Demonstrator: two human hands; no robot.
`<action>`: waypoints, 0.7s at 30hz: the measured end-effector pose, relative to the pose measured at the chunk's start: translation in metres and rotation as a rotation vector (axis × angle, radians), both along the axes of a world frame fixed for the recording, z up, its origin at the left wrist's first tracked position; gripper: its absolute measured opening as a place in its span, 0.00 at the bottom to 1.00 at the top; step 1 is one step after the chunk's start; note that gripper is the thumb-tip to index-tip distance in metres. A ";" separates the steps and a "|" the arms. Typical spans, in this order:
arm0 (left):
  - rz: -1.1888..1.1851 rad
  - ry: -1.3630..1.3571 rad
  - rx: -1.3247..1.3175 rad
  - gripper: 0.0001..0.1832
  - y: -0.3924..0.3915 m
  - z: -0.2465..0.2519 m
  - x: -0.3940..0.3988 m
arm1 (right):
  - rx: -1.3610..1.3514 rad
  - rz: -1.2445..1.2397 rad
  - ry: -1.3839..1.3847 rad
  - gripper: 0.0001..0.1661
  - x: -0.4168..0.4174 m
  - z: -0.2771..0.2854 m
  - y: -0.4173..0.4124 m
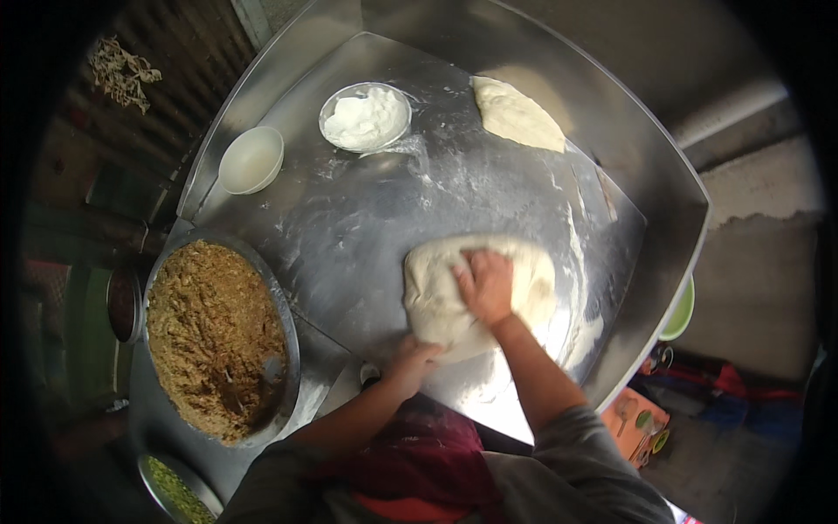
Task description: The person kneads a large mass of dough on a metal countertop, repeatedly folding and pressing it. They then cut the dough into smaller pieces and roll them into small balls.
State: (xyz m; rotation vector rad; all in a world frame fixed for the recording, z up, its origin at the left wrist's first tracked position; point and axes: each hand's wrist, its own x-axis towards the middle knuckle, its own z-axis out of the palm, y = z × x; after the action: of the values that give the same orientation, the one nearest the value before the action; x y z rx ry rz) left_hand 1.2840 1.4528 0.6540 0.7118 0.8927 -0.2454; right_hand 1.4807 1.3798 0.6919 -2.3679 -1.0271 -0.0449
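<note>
A large slab of pale dough [432, 281] lies on the floured stainless steel worktop [353, 255], close to its near edge. My right hand [486, 281] presses flat on the middle of the dough, its fingers pointing away from me. At the dough's near left edge is my left hand [416, 360], touching it; the fingertips are blurred and their grip is unclear. A second piece of dough [520, 118] rests by the back right wall. Towards the back stands a bowl of white flour [366, 118], with some flour spilled beside it.
An empty pale bowl [252, 160] stands at the back left. A big metal basin of brown filling [216, 340] is on my left, with a bowl of chopped greens [177, 491] nearer me. Raised steel walls [628, 118] border the worktop.
</note>
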 end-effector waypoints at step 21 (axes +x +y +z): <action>-0.257 -0.872 1.903 0.12 0.061 -0.053 0.329 | 0.260 -0.389 -0.276 0.16 0.172 -0.067 -0.047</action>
State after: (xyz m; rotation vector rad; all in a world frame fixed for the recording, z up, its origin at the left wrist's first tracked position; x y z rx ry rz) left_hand 1.6131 1.5141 0.6010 2.4223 -0.0984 0.8171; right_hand 1.6526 1.3330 0.6247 -2.3212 -0.6156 -0.6255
